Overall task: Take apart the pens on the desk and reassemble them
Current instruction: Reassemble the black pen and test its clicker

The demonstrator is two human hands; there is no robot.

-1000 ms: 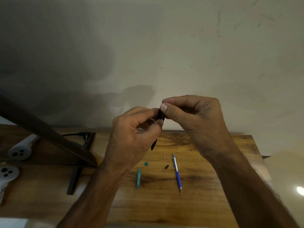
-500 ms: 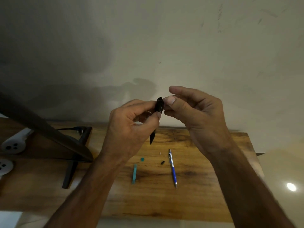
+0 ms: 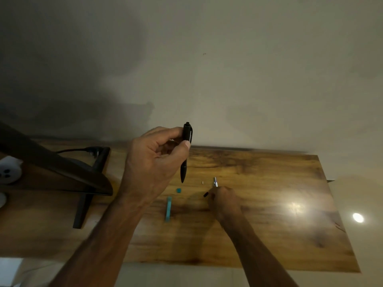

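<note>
Black pen (image 3: 184, 166) up in the air above the far edge of the desk (image 3: 269, 183), roughly upright, clicker end on top, tip pointing down. Pinched at its upper half between thumb and forefinger of the left hand (image 3: 153, 162), remaining fingers curled in behind. Seemingly whole from outside; no telling from here about the inside.

Below and to the right, right hand (image 3: 223, 201) down on the wood, knuckles up, fingers bent toward a small black piece (image 3: 205, 194) poking out at the fingertips. Cannot tell whether already pinched or only touched. Probably the next part meant for the black pen. Just beyond the knuckles, the end of a blue pen (image 3: 215, 181), otherwise hidden under the hand. Close by, a tiny white bit (image 3: 202, 182), a little teal cap (image 3: 178, 190) and a teal strip (image 3: 168, 208), all lying loose and apart.

Risks from here: small black piece easily flicked away or pushed under the blue pen by a hasty grab, being short and likely round. Tiny white bit apt to be swept off by the wrist and hard to find again on glossy, glaring wood. Blue pen liable to roll if nudged. Black pen, on a two-finger hold only, prone to tilting or slipping during work with the other hand. Also a chance of mixing teal parts with black ones.

Off to the left, a dark monitor stand (image 3: 81, 210) and a white power strip (image 3: 8, 172), well apart from the work.
</note>
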